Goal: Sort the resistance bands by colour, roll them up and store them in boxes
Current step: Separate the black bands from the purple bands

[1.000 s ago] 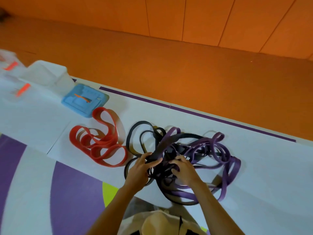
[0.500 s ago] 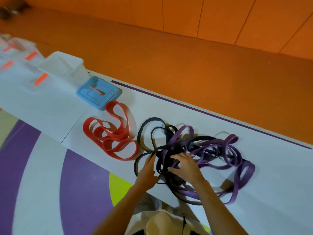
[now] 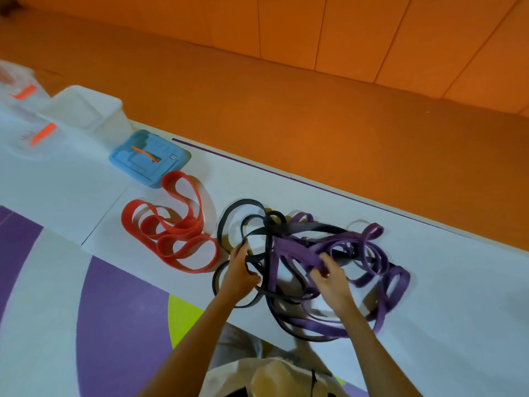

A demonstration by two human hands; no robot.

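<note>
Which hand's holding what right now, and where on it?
Left hand grips a black rubber resistance band at a loop by the tangle's left edge; right hand pinches a purple rubber resistance band mid-strand.

A white tabletop (image 3: 458, 282) runs slantwise, with a thin purple line (image 3: 315, 185) along its far edge and a dark seam (image 3: 104, 217) crossing its left part. Past the far edge lie an orange floor (image 3: 286, 116) and a panelled orange wall (image 3: 343, 32). Below the near edge are a purple arc (image 3: 114, 325), a yellow-green patch (image 3: 183, 313) and beige cloth (image 3: 257, 373).
</note>
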